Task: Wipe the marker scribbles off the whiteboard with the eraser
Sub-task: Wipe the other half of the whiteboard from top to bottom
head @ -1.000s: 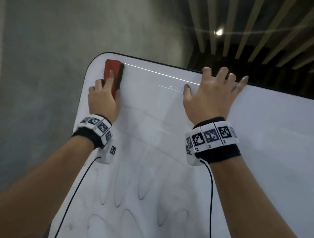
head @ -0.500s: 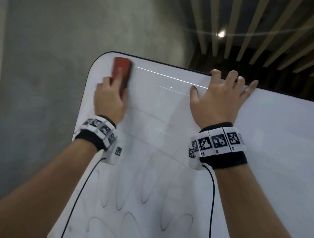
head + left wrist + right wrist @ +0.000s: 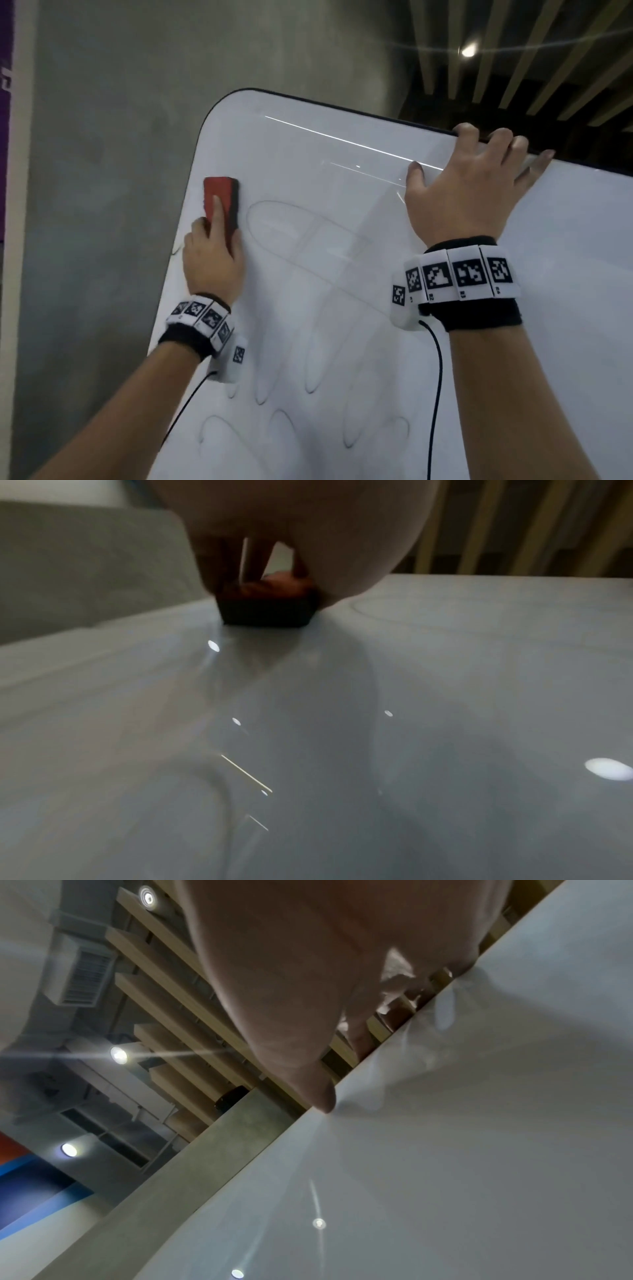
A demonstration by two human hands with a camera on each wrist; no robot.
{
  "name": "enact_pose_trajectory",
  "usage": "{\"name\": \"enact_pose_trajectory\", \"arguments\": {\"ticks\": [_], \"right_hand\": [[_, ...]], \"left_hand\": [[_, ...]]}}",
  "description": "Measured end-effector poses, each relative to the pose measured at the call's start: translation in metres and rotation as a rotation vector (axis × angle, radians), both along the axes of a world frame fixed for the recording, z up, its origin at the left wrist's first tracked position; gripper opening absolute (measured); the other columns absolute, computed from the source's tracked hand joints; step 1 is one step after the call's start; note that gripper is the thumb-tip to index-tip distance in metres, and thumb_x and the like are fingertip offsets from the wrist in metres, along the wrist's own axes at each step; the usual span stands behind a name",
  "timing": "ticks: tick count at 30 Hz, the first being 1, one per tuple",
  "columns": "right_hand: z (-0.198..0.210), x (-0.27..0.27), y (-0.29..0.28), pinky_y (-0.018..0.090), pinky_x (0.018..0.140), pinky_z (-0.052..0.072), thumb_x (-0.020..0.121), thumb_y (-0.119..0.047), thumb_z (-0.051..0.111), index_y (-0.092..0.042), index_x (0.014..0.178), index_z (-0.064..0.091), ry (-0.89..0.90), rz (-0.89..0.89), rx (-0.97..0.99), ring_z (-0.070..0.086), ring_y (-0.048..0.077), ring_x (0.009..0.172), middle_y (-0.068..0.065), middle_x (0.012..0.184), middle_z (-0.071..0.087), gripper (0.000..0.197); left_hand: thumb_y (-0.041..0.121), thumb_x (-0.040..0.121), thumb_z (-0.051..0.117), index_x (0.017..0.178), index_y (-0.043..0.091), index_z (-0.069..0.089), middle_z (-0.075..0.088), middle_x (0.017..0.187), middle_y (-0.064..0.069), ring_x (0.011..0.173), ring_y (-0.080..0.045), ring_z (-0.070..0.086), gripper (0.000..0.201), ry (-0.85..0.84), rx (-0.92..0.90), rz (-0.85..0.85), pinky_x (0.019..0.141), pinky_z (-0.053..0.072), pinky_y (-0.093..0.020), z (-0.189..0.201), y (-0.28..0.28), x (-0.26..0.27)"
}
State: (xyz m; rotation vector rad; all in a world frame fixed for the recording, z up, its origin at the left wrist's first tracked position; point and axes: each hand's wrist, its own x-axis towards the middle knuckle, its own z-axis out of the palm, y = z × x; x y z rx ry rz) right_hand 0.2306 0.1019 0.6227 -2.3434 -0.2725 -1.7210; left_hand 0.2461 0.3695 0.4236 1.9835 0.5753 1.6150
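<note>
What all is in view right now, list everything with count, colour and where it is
whiteboard: one, white with a dark rim, tilted, filling the middle and right of the head view
eraser: one, red with a black pad, flat on the board near its left edge
marker scribbles: several faint grey loops, from beside the eraser down the lower board
wall: grey, left of the board
ceiling slats: pale wood, upper right, with one lit lamp
left hand: one, holds the eraser
right hand: one, fingers hooked over the board's top edge

Red eraser [image 3: 221, 202] flat on whiteboard [image 3: 342, 212] beside faint looped scribbles [image 3: 308, 240].
</note>
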Motion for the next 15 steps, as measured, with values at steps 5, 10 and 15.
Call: {"name": "enact_pose_trajectory", "arguments": {"ticks": [5,10,15], "right_hand": [[0.000,0.000,0.001,0.064,0.123,0.004,0.090,-0.053,0.051,-0.012,0.142,0.046,0.012,-0.006,0.004,0.030,0.045,0.144,0.024,0.142,0.044,0.066],[-0.001,-0.001,-0.002,0.063,0.124,0.003,0.090,-0.054,0.050,-0.013,0.143,0.045,0.016,-0.002,-0.014,0.029,0.045,0.145,0.023,0.142,0.044,0.068],[-0.002,-0.001,-0.005,0.061,0.124,0.002,0.090,-0.053,0.052,-0.015,0.145,0.043,0.019,0.014,-0.030,0.028,0.043,0.146,0.022,0.144,0.043,0.068]], "left_hand": [[0.031,0.105,0.050,0.162,0.020,0.026,0.052,0.125,-0.027,0.104,-0.044,0.056,0.063,0.050,-0.047,-0.073,0.092,0.050,-0.051,-0.032,0.032,-0.006],[0.037,0.105,0.048,0.164,0.021,0.020,0.048,0.128,-0.029,0.112,-0.049,0.055,0.067,0.159,-0.364,-0.033,0.097,0.050,-0.053,-0.044,0.039,-0.009],[0.034,0.104,0.056,0.162,0.022,0.025,0.051,0.122,-0.020,0.100,-0.037,0.056,0.067,0.073,0.044,-0.102,0.084,0.053,-0.046,-0.059,0.004,-0.018]]}}
